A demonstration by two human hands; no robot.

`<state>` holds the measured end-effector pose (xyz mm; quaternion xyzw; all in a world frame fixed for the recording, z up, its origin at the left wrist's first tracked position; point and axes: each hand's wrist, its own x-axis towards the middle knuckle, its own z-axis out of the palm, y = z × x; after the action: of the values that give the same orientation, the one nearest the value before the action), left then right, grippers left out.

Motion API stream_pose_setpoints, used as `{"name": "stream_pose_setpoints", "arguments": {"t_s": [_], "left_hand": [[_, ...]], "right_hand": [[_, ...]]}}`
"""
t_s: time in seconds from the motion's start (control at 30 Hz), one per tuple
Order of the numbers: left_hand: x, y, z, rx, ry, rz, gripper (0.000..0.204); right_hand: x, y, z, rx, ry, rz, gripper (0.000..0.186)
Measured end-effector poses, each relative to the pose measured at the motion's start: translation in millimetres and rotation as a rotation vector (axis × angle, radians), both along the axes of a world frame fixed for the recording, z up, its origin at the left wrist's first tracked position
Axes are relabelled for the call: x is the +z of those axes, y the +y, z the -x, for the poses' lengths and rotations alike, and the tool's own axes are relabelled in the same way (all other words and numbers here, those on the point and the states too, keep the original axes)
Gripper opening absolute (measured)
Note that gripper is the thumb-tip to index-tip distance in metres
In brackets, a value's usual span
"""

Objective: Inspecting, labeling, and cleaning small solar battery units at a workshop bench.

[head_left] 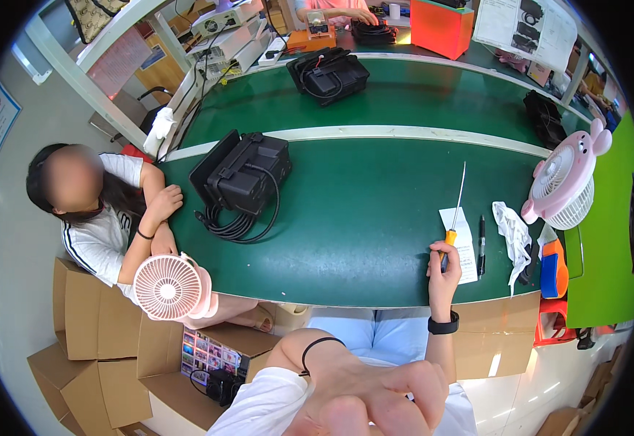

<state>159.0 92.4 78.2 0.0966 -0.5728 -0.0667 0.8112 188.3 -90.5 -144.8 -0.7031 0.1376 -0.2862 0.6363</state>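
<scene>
My right hand (443, 280) rests by the near edge of the green table, its fingers wrapped round the yellow handle of a screwdriver (451, 237). The long thin shaft points away over the table. Under it lies a white paper slip (466, 251), with a black pen (482, 245) to its right. My left hand (375, 396) is raised very close to the camera at the lower edge, fingers bent; their tips and anything in them are hidden. To the left on the table sits a black boxy device (248, 174) with a coiled black cable (233, 227).
A person in a white shirt (106, 211) leans on the table's left end, near a pink fan (168, 288). A rabbit-eared pink fan (564, 178) and crumpled white cloth (513, 240) are at right. Another black device (328, 75) lies beyond the white divider (375, 132). Cardboard boxes (106, 334) stand lower left.
</scene>
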Motion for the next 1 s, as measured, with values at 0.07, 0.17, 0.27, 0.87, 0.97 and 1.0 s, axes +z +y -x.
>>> {"name": "stream_pose_setpoints", "arguments": {"t_s": [0.07, 0.17, 0.27, 0.87, 0.97, 1.0], "left_hand": [[-2, -2, -2, 0.005, -0.024, 0.021, 0.036], [-1, -1, -4, -0.006, -0.029, 0.012, 0.036], [2, -4, -6, -0.005, -0.049, 0.01, 0.036], [50, 77, 3, 0.004, 0.06, -0.077, 0.014], [47, 67, -5, 0.046, -0.092, 0.02, 0.016], [42, 73, 0, 0.008, -0.115, 0.055, 0.019]], "right_hand": [[0, 0, 0, 0.006, -0.001, 0.003, 0.012], [3, 2, 0, -0.001, 0.0, -0.01, 0.012], [1, 1, 1, -0.006, 0.0, 0.006, 0.012], [4, 3, -1, 0.001, -0.012, -0.008, 0.012], [4, 3, 0, -0.005, -0.008, -0.009, 0.012], [4, 2, 1, -0.004, -0.001, -0.009, 0.012]]}}
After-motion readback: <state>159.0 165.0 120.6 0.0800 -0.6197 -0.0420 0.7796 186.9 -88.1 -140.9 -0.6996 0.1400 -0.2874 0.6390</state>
